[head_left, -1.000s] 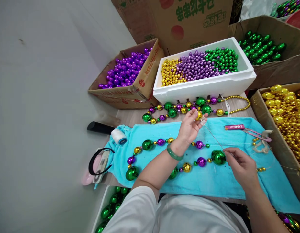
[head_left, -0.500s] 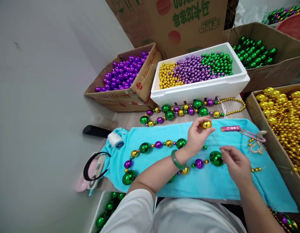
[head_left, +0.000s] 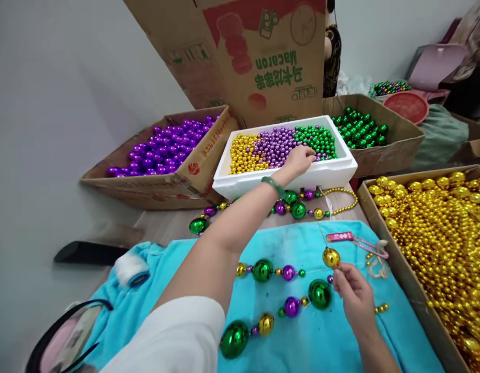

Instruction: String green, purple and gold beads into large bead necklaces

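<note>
My left hand [head_left: 301, 159], with a green bangle at its wrist, reaches into the white foam box [head_left: 240, 181]. Its curled fingertips are at the small green beads [head_left: 317, 139] and purple beads [head_left: 276, 142]; what they pinch is hidden. Over the towel, my right hand [head_left: 354, 290] pinches a thin needle [head_left: 322, 232] at the lower edge of a large gold bead [head_left: 331, 257]. The needle sticks up out of that bead. Left of this hand, a strand with a big green bead [head_left: 319, 294] and a purple bead [head_left: 291, 306] lies on the blue towel [head_left: 271, 290].
Cartons of purple beads [head_left: 165, 147], green beads [head_left: 360, 129] and gold bead strings [head_left: 437, 248] surround the work surface. A finished-looking necklace [head_left: 299, 210] lies before the foam box. Pink snips [head_left: 369, 247], a thread spool [head_left: 131, 269] and a black headband [head_left: 64, 321] are nearby.
My left hand has let go of the gold bead and moved up into the foam box. The bead is now on the needle at my right hand. The view has shifted.
</note>
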Demonstrator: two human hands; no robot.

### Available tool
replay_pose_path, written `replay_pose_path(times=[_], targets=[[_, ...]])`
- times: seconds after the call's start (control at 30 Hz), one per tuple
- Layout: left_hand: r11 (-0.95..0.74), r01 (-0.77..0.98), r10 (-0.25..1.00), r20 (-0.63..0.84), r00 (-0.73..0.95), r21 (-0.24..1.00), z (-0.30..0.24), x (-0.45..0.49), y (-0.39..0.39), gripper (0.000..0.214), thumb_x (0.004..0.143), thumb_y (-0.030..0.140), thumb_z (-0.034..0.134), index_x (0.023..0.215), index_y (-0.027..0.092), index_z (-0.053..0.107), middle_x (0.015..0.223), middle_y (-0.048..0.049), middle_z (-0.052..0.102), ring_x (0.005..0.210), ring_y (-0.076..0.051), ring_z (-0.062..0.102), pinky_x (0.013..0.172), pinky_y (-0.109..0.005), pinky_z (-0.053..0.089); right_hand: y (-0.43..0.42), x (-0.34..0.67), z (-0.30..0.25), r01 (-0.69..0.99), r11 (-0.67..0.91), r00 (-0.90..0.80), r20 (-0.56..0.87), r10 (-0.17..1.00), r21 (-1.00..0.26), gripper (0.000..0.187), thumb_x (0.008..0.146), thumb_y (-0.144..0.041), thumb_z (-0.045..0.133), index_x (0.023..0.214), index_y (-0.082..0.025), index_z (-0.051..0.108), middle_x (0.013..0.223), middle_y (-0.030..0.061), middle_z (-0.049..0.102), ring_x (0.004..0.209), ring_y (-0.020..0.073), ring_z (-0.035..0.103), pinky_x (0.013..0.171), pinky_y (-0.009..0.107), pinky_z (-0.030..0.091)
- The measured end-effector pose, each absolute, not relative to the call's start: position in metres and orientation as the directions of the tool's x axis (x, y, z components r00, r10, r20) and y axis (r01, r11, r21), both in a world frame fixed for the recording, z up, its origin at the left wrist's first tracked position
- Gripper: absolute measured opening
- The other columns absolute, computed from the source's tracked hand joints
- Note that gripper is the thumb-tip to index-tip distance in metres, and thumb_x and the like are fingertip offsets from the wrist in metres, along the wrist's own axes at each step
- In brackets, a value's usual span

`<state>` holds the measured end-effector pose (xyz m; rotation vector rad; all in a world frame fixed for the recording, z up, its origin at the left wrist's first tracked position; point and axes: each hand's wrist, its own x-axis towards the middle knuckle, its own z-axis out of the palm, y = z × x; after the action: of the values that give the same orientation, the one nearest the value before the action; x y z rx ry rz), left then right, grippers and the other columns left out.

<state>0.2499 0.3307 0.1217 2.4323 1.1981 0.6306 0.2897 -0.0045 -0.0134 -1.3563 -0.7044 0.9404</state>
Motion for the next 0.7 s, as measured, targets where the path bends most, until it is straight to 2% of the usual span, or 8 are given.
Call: replay_pose_path(times=[0.13, 0.27, 0.37, 0.5, 0.7], targets=[[-0.603, 0.719, 0.772, 0.026, 0.635, 0.346, 0.115, 0.302, 0.373, 0.029, 0.084, 0.020, 0.057, 0.108, 0.012, 0.071, 0.113, -0.0112, 0.069, 0.105, -0.020, 0.061, 0.093, -0.028, 0.044, -0.001, 0.293, -0.015, -0.134, -0.023, 0.518, -0.090, 0.851, -0.991, 0.027, 0.085, -0.043, 0.060, 0.084, -0.016, 0.063, 0.058, -0.0005, 0.052, 0.052, 0.0115, 0.048, 0.046, 0.021, 0.038], [-0.621, 0.731, 0.739, -0.099, 0.666, 0.284, 0.105, 0.341, 0.384, 0.030, 0.071, 0.020, 0.068, 0.099, 0.011, 0.074, 0.105, -0.0129, 0.071, 0.100, -0.024, 0.064, 0.088, -0.028, 0.047, 0.000, 0.296, -0.023, -0.158, -0.046, 0.535, -0.125, 0.836, -0.986, 0.026, 0.085, -0.043, 0.060, 0.083, -0.016, 0.062, 0.060, -0.0001, 0.053, 0.054, 0.0118, 0.050, 0.048, 0.021, 0.040], [-0.615, 0.752, 0.735, -0.172, 0.656, 0.239, 0.102, 0.359, 0.392, 0.037, 0.066, 0.015, 0.069, 0.102, 0.007, 0.073, 0.105, -0.0174, 0.070, 0.101, -0.029, 0.064, 0.088, -0.031, 0.048, 0.000, 0.296, -0.032, -0.184, -0.063, 0.504, -0.150, 0.851, -0.981, 0.025, 0.087, -0.041, 0.059, 0.086, -0.017, 0.063, 0.061, -0.0002, 0.053, 0.056, 0.0121, 0.050, 0.050, 0.022, 0.041], [-0.608, 0.764, 0.730, -0.226, 0.645, 0.216, 0.104, 0.371, 0.397, 0.042, 0.065, 0.014, 0.067, 0.106, 0.006, 0.072, 0.113, -0.0189, 0.067, 0.106, -0.032, 0.061, 0.091, -0.035, 0.048, 0.002, 0.293, -0.037, -0.196, -0.074, 0.462, -0.158, 0.873, -0.978, 0.023, 0.088, -0.039, 0.059, 0.088, -0.017, 0.063, 0.062, -0.0007, 0.052, 0.057, 0.0117, 0.049, 0.052, 0.022, 0.041], [-0.581, 0.760, 0.744, -0.189, 0.641, 0.290, 0.095, 0.373, 0.387, 0.037, 0.076, 0.016, 0.059, 0.110, 0.006, 0.068, 0.119, -0.0163, 0.065, 0.109, -0.025, 0.058, 0.093, -0.032, 0.044, 0.000, 0.295, -0.031, -0.155, -0.052, 0.469, -0.120, 0.875, -0.987, 0.020, 0.089, -0.037, 0.058, 0.084, -0.017, 0.062, 0.060, -0.0015, 0.052, 0.055, 0.0108, 0.049, 0.050, 0.021, 0.039]])
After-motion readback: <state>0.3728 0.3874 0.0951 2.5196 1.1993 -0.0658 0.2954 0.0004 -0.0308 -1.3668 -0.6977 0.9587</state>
